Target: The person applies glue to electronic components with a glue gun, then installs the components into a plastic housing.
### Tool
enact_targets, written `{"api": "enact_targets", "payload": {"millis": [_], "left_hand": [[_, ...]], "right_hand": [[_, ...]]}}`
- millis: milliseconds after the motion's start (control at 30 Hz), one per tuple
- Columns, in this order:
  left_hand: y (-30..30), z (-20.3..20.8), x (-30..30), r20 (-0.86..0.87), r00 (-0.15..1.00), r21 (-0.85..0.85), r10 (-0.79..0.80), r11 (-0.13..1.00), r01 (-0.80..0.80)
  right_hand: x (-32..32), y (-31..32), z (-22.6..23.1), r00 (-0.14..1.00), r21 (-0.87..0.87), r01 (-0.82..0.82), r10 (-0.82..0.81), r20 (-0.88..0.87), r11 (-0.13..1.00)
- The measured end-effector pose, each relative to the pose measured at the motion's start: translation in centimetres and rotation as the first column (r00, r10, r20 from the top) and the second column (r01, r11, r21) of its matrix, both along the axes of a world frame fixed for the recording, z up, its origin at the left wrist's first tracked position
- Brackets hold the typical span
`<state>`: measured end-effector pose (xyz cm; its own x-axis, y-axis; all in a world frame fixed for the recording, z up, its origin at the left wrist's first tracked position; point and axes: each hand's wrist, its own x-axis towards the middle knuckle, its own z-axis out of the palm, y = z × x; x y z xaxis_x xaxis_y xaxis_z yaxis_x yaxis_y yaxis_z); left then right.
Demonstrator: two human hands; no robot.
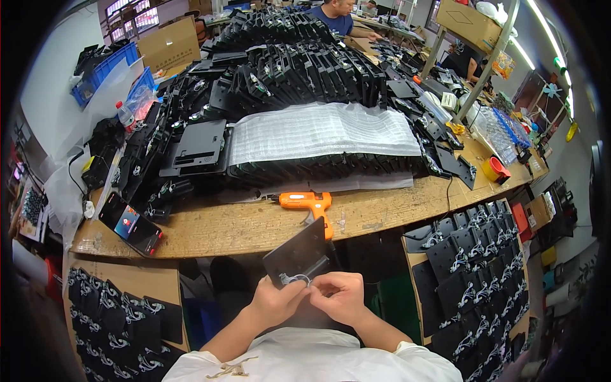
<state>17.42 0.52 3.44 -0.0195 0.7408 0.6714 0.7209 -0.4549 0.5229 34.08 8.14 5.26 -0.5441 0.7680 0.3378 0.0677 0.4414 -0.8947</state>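
Observation:
A flat black plastic panel (299, 248) is tilted up in front of my body, below the table's front edge. My left hand (275, 303) is closed round its lower left corner. White wires (294, 279) run along the panel's lower part. At their end the fingers of my right hand (338, 296) are pinched together beside my left thumb. The wire end between those fingertips is too small to make out clearly. An orange glue gun (307, 202) lies on the table just beyond the panel, its handle partly hidden behind it.
Rows of black panels (305, 73) fill the wooden table (235, 224), some under white foam sheet (324, 132). A phone (132, 227) leans at the left, and a red tape roll (495, 170) sits at right. Boards of wired panels flank me (474, 267). A co-worker (335, 18) sits beyond.

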Motion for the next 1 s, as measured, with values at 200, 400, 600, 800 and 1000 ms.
{"api": "enact_targets", "payload": {"millis": [200,400,600,800,1000], "left_hand": [[-0.2,0.1,0.3,0.046,0.987,0.027,0.157,0.987,-0.158],[0.0,0.0,0.5,0.002,0.988,0.002,0.156,0.988,-0.156],[-1.0,-0.7,-1.1,0.052,0.942,-0.029,0.333,0.943,-0.332],[-2.4,-0.4,-5.5,0.52,0.769,-0.202,0.372,0.928,-0.313],[-2.2,-1.7,-4.5,0.781,0.571,-0.238,0.253,0.966,-0.102]], "right_hand": [[-1.0,-0.1,0.6,1.0,-0.007,0.007,-0.007,-0.008,1.0],[-0.7,-0.3,-0.4,0.992,0.181,0.116,-0.121,0.02,0.977],[0.7,1.6,-1.0,0.93,0.407,0.329,-0.367,0.016,0.852],[4.7,4.8,-0.7,0.933,0.031,0.348,-0.344,-0.102,0.937],[6.9,5.6,-1.2,0.943,0.131,0.309,-0.321,0.083,0.942]]}}
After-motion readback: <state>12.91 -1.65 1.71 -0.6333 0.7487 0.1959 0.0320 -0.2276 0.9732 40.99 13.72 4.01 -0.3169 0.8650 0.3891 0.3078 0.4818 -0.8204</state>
